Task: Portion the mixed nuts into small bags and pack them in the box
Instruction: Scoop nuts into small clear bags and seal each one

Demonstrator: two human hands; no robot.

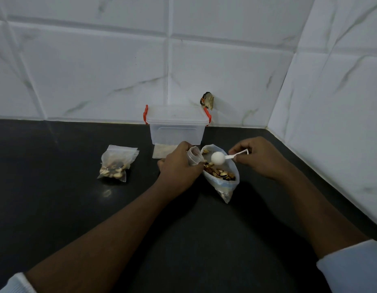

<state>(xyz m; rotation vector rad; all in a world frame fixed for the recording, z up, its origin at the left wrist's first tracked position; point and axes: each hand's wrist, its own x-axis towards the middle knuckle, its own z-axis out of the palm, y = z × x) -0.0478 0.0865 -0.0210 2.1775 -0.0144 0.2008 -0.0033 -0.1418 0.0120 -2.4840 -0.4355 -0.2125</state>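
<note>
no text, label, brand, number or sign could be read anywhere in the view.

One head camera, looking forward and down.
I see from above and close over the bench (56, 208), facing the tiled wall (98, 70) corner; both forearms reach in from the bottom edge.
</note>
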